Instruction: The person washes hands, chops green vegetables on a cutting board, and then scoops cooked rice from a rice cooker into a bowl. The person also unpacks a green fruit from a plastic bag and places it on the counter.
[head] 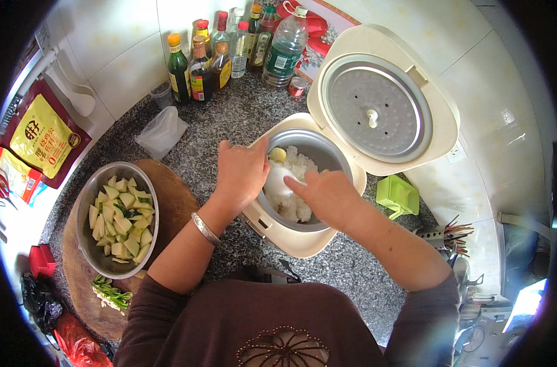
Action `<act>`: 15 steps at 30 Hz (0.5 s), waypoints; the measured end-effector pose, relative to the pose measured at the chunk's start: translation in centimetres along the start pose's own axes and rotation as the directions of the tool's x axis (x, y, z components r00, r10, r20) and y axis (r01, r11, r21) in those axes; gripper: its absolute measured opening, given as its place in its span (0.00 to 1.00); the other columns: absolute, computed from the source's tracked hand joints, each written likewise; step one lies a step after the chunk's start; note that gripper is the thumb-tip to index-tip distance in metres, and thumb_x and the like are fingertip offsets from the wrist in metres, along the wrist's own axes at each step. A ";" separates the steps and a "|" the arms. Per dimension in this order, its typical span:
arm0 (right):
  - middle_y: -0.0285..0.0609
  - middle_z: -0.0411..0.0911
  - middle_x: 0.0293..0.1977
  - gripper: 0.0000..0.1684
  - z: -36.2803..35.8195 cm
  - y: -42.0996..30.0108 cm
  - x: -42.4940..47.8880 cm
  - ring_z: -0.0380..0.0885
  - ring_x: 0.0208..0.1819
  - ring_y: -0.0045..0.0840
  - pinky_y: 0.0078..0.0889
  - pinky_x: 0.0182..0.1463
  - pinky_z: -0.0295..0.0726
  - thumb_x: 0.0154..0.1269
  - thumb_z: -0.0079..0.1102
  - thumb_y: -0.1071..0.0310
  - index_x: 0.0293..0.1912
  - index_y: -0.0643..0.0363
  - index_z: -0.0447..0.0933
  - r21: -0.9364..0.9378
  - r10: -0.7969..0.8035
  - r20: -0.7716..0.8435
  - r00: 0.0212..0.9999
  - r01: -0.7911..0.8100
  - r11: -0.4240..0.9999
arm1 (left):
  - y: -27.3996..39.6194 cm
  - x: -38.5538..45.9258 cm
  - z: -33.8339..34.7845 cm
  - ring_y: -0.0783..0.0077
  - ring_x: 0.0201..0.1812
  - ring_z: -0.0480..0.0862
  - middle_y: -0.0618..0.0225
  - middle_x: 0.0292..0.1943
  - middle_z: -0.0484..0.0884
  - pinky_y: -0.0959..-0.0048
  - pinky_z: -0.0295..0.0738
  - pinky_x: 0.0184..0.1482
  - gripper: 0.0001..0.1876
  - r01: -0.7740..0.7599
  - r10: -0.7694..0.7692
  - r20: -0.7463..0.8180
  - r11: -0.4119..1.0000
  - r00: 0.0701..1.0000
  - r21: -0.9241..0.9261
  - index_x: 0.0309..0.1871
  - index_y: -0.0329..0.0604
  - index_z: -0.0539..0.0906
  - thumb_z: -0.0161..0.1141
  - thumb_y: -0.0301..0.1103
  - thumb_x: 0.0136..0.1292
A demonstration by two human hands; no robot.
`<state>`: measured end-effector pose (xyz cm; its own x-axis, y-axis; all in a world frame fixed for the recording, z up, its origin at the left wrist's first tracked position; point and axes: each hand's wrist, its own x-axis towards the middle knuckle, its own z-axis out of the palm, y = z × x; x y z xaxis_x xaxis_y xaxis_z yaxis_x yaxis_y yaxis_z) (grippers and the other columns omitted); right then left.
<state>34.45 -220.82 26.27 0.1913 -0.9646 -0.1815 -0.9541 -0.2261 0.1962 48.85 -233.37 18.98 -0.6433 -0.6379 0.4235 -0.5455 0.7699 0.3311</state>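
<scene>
A cream rice cooker [306, 247] stands on the counter with its lid [375, 108] raised. White cooked rice [301, 160] and a pale yellow chunk [277, 155] of food lie in its grey metal inner pot [331, 147]. My left hand [242, 174], with a silver bracelet at the wrist, grips the left side of the pot's rim. Over the pot, my right hand [331, 199] holds a white rice paddle [278, 181] by its handle. The paddle's blade is blurred and rests in the rice. My right fingers hide most of the handle.
To the left, a metal bowl of cut green-skinned vegetable pieces [122, 220] sits on a round wooden board [76, 284], beside chopped greens [111, 293]. Several sauce bottles [200, 69] and a large plastic bottle [285, 48] line the wall. A green plastic container [397, 195] stands right of the cooker.
</scene>
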 end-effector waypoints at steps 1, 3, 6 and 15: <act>0.43 0.74 0.30 0.27 0.1 -0.4 -0.1 0.79 0.28 0.36 0.38 0.29 0.77 0.56 0.55 0.72 0.57 0.50 0.74 -0.013 -0.023 0.065 0.998 0.024 1.000 | 0.0 0.0 0.0 0.60 0.24 0.81 0.67 0.18 0.79 0.61 0.62 0.38 0.07 -0.006 0.006 -0.010 1.000 1.000 0.012 0.40 0.45 0.75 0.57 0.32 0.58; 0.43 0.74 0.30 0.25 -0.4 -0.2 -0.6 0.80 0.27 0.35 0.38 0.28 0.78 0.56 0.55 0.71 0.57 0.53 0.74 -0.043 0.013 0.098 0.995 -0.009 0.999 | 0.0 0.0 0.0 0.61 0.24 0.81 0.67 0.17 0.78 0.61 0.62 0.38 0.07 -0.008 0.008 -0.011 1.000 1.000 0.028 0.40 0.45 0.75 0.56 0.32 0.58; 0.43 0.76 0.29 0.22 -0.7 1.6 -2.2 0.80 0.28 0.36 0.40 0.29 0.78 0.59 0.53 0.70 0.55 0.53 0.76 -0.099 0.119 0.151 0.981 -0.105 0.990 | 0.1 0.0 -0.1 0.62 0.23 0.80 0.68 0.17 0.78 0.61 0.62 0.38 0.09 0.005 -0.005 0.007 0.999 1.000 0.036 0.43 0.47 0.76 0.57 0.32 0.58; 0.49 0.80 0.30 0.18 1.4 6.5 1.2 0.81 0.34 0.42 0.45 0.37 0.77 0.63 0.48 0.72 0.50 0.50 0.79 0.153 0.405 0.084 0.911 -0.413 0.898 | 0.0 0.1 -0.4 0.62 0.21 0.79 0.68 0.16 0.78 0.62 0.65 0.39 0.14 0.020 -0.021 0.031 1.000 0.999 0.017 0.50 0.47 0.78 0.56 0.32 0.60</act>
<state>28.12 -223.23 26.04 -0.2313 -0.9585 -0.1665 -0.9708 0.2163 0.1035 48.97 -233.41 19.38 -0.6480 -0.6540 0.3903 -0.5676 0.7564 0.3251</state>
